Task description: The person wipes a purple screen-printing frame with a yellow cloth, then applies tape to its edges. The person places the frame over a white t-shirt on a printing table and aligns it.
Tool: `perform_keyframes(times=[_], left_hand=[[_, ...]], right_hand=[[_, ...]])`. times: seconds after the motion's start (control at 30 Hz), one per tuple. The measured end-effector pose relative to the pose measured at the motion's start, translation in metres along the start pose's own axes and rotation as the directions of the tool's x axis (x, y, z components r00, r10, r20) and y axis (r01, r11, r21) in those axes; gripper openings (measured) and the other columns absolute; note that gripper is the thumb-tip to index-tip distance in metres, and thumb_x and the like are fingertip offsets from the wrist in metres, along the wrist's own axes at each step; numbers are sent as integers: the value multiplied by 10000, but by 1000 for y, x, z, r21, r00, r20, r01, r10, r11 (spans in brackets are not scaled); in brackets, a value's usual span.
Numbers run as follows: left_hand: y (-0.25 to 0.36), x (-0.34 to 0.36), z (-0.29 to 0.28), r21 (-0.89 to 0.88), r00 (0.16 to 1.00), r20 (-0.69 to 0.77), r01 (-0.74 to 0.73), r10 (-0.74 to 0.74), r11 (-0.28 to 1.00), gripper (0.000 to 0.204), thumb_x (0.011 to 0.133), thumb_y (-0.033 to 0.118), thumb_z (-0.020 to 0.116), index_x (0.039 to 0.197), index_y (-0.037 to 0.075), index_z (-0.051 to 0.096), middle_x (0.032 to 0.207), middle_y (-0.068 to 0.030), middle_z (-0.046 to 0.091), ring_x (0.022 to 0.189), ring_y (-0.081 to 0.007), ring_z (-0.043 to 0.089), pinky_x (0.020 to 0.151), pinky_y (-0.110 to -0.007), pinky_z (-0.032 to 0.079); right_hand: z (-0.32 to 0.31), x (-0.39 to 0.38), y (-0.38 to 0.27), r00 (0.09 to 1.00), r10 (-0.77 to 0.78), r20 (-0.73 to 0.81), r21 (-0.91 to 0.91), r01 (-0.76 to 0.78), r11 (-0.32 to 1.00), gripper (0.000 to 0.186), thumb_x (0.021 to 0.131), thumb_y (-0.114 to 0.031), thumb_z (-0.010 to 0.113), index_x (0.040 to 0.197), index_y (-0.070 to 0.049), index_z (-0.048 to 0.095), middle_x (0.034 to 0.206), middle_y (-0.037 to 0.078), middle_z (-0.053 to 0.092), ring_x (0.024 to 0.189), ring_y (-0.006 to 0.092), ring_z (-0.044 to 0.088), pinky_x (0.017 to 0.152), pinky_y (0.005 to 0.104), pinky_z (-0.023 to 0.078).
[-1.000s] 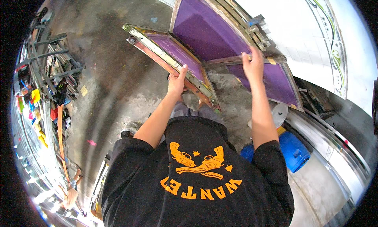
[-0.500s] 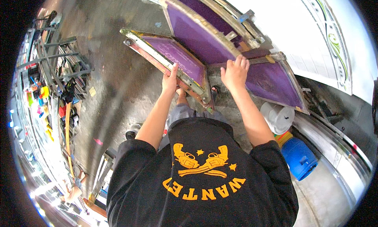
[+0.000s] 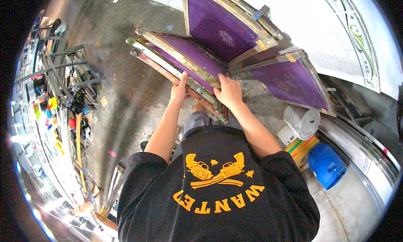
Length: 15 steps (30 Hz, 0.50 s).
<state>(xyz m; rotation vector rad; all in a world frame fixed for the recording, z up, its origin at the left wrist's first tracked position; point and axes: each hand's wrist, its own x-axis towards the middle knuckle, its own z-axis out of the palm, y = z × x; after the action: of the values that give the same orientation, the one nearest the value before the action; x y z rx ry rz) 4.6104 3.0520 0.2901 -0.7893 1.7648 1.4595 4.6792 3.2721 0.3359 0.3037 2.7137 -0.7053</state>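
Observation:
A bundle of screen frames with purple mesh (image 3: 194, 56), pale bars and a reddish bar slants across the middle, upper ends toward the back left. My left hand (image 3: 179, 88) is closed on its outer left bars, thumb on top. My right hand (image 3: 228, 90) grips the pale bar of the top frame near the lower right end. Behind them stands a large purple screen (image 3: 214, 23) against other frames; another purple screen (image 3: 291, 82) leans at the right.
A white decorated panel (image 3: 336, 32) is at the upper right. Grey metal cans (image 3: 300, 120) and a blue drum (image 3: 326, 164) stand at the lower right. A cluttered rack (image 3: 58, 70) lines the left. A partly visible person (image 3: 84, 205) is at the lower left.
My right hand has moved down and leftward, bringing a purple screen off the standing group onto the bundle in my left hand, exposing the screen behind it.

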Motion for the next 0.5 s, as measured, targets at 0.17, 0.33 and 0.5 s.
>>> perform_keyframes(times=[0.17,0.33,0.5], left_hand=[[1,-4,0,3,1000,-6,7,-7,1000,956,828,768,656,1413,28,505,1272,-138,616,1063,-276,670,845,-455,592],[2,-8,1,-5,1000,-20,-20,20,1000,921,842,740,667,1404,26,517,1259,-135,633,1076,-269,670,832,-435,596],[2,-8,2,-19,999,-19,-41,41,999,911,848,720,675,1402,14,521,1256,-141,636,1105,-272,665,828,-425,597]], right_hand=[[9,0,13,973,-2,-231,-9,0,1000,395,844,-258,747,1129,-23,607,947,186,669,914,375,680,779,497,548],[-8,25,21,983,135,-125,-84,-146,986,410,882,-321,730,1140,-22,622,954,185,701,903,382,699,763,501,564],[-23,38,24,975,224,1,-135,-222,966,424,887,-413,740,1088,-53,642,907,168,734,876,354,729,717,483,588]])
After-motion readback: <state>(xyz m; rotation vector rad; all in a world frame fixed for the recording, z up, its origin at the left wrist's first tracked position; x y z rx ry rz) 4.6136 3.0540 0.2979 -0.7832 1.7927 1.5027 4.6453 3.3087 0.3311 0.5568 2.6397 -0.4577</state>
